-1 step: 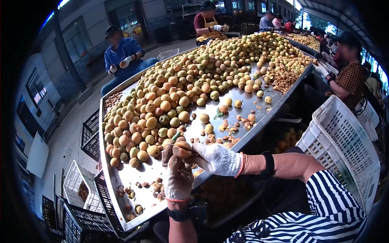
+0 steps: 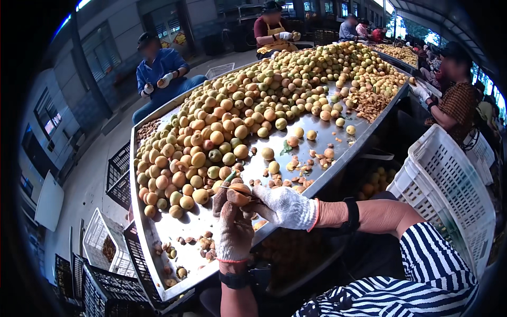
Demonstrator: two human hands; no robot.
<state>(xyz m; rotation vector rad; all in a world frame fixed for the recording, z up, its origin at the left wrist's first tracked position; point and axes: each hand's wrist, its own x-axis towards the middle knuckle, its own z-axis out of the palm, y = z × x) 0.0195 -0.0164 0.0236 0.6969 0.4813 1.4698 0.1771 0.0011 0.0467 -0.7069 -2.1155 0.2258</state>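
At the near edge of a metal worktop [image 2: 163, 222], a small brownish-orange fruit [image 2: 239, 194] is held up, its side crossed by a dark line that looks like a split. Almost nothing has just changed: the fruit keeps the same tilt and the same hold, so I judge the work on it to be at the same stage. Against the earlier frame I find only a slight rightward slide of everything together, as if the viewpoint itself had moved. The left hand [image 2: 233, 232], gloved, pinches the fruit between thumb and fingers from the left and below. The right hand [image 2: 285, 207], also gloved, meets it from the right, fingers curled; I cannot tell whether they grip the fruit or something thin. Beyond, a broad pile of round fruit [image 2: 217, 138], yellow, green and orange, covers much of the worktop, and brown scraps [image 2: 206, 244] lie beside the left hand.
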